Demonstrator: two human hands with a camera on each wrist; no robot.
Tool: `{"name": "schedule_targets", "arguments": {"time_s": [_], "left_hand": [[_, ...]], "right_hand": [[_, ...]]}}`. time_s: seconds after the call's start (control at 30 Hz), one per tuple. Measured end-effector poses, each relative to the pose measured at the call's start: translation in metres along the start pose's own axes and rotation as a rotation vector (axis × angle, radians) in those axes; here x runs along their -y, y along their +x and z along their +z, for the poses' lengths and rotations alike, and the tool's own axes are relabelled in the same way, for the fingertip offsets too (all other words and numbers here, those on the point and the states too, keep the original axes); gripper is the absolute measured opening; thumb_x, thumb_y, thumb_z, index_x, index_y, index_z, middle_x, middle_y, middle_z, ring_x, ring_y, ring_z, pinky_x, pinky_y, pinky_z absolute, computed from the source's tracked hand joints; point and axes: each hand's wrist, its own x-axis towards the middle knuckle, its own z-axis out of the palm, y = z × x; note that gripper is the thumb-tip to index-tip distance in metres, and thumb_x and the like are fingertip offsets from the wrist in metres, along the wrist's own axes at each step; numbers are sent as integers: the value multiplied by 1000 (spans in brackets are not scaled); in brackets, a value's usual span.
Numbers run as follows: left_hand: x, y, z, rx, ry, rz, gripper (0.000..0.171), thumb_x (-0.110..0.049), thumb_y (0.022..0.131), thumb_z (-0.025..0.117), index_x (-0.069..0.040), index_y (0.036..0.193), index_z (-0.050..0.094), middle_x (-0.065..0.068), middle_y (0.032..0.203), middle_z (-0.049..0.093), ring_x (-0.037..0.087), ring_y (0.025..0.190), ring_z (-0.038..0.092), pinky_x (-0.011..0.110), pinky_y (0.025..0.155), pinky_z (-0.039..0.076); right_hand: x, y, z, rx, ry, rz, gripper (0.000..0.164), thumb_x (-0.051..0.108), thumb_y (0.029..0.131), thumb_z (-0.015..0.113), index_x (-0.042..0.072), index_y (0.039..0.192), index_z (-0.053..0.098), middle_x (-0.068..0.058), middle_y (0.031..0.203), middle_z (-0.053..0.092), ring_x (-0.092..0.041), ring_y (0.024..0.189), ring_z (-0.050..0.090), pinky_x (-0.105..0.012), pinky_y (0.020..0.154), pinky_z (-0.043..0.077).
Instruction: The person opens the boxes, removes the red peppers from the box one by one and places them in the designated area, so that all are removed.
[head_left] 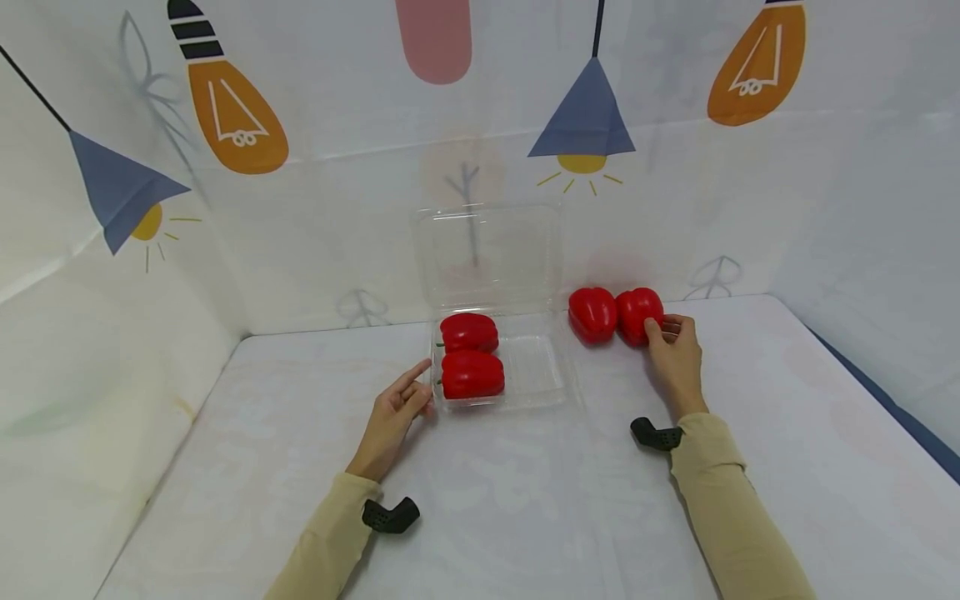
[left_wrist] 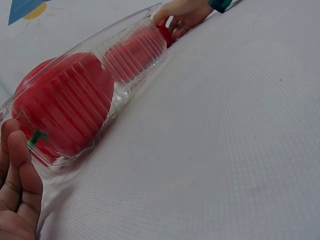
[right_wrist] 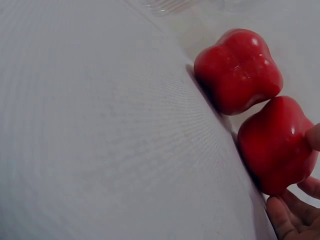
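Note:
A clear plastic clamshell box stands on the table with its lid raised. Two red bell peppers lie in its left half, a rear one and a front one. Beside the box's left wall is my left hand, index finger extended to the wall; contact is hard to tell. Right of the box, two more red bell peppers sit side by side on the table. My right hand holds the right one between thumb and fingers; the left one is close against it.
A white cloth covers the table. Behind it hangs a white curtain printed with lamps and bulbs, close to the box's lid. Each wrist wears a black camera mount, one on the left and one on the right.

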Motion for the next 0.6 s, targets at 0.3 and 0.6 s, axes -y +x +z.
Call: {"name": "schedule_targets", "arguments": {"time_s": [0.3, 0.6], "left_hand": [[-1, 0, 0, 0, -13, -6, 51, -25, 93, 59, -18, 141, 43, -2, 86, 57, 8, 79, 55, 18, 79, 50], [0, 0, 0, -5, -4, -11, 51, -27, 93, 60, -19, 140, 44, -1, 87, 57, 8, 80, 54, 18, 80, 50]], "right_hand": [[1, 0, 0, 4, -5, -6, 59, 46, 96, 40, 8, 140, 30, -18, 140, 43, -32, 127, 44, -47, 107, 38], [1, 0, 1, -57, 58, -2, 56, 45, 96, 42, 10, 139, 33, -15, 136, 46, -27, 122, 47, -41, 103, 41]]}}
